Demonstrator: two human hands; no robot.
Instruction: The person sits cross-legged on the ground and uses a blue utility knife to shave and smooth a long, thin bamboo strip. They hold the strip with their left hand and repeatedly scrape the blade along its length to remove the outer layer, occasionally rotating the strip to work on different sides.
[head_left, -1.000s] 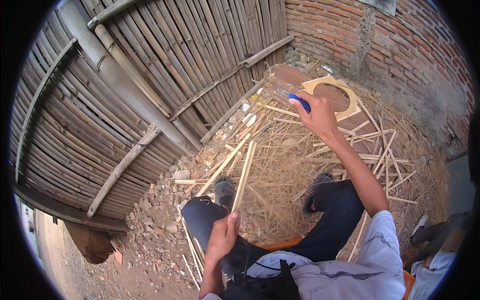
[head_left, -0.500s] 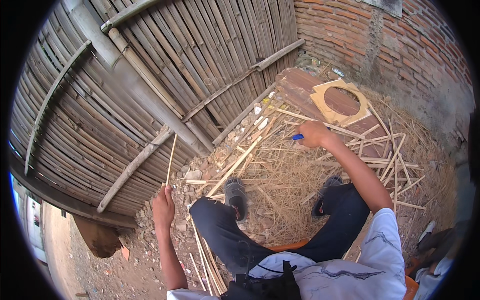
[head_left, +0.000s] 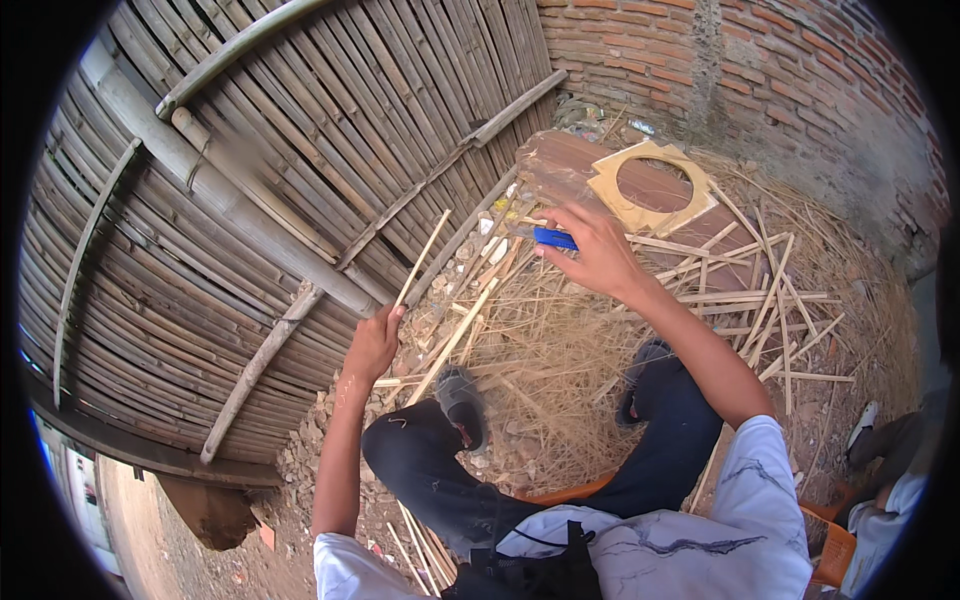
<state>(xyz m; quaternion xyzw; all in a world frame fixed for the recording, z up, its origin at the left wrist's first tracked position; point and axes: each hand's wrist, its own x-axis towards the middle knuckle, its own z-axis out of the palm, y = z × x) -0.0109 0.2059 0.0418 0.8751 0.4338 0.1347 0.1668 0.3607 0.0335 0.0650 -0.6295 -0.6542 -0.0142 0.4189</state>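
My left hand [head_left: 372,343] is closed round the lower end of a thin, pale bamboo strip [head_left: 424,255], which slants up and to the right in front of the fence. To the right, my right hand [head_left: 592,250] grips a blue utility knife [head_left: 555,238] between thumb and fingers. What looks like its blade points left, toward the strip, without touching it. Several cut strips [head_left: 780,300] lie crossed on the ground to the right of my right forearm. Longer strips [head_left: 455,340] lie on the ground between my hands.
Dry shavings [head_left: 560,350] cover the ground round my shoes. A bamboo fence [head_left: 300,170] rises on the left, a brick wall [head_left: 770,80] behind. On a brown board [head_left: 560,165] lies a tan panel [head_left: 610,185] with a round hole. Another person [head_left: 890,460] is at the right edge.
My left hand has moved up and to the right with the strip, which now leans right. My right hand has come left with the knife, nearer the strip. The view has shifted slightly.
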